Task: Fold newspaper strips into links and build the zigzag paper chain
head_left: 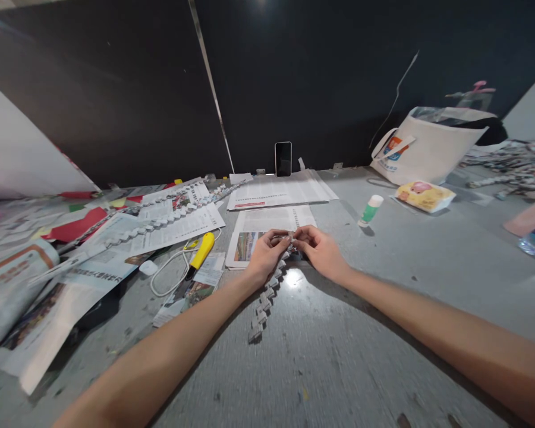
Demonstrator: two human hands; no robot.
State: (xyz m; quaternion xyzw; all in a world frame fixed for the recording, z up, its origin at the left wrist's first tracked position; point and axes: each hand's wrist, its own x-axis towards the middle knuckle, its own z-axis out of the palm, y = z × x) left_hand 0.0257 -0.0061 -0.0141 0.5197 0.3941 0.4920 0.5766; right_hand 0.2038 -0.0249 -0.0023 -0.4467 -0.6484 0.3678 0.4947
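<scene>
A zigzag chain of folded newspaper strips (264, 304) runs from between my hands down toward the table's near side. My left hand (266, 252) pinches the chain's far end with thumb and forefinger. From the other side my right hand (317, 249) meets it, its fingertips closed on the same end of the paper chain. The fingers hide the exact fold being held. Just behind the hands lie cut newspaper sheets (274, 219), one with a colour photo, partly under the left hand.
At left, newspaper sheets (111, 255) and longer paper chains (160, 223) lie near a yellow-handled cutter (202, 252) and a white cable. A phone (283, 159) stands against the dark wall. Rightward are a glue stick (371, 210), a tissue pack (424, 196) and a white bag (428, 145).
</scene>
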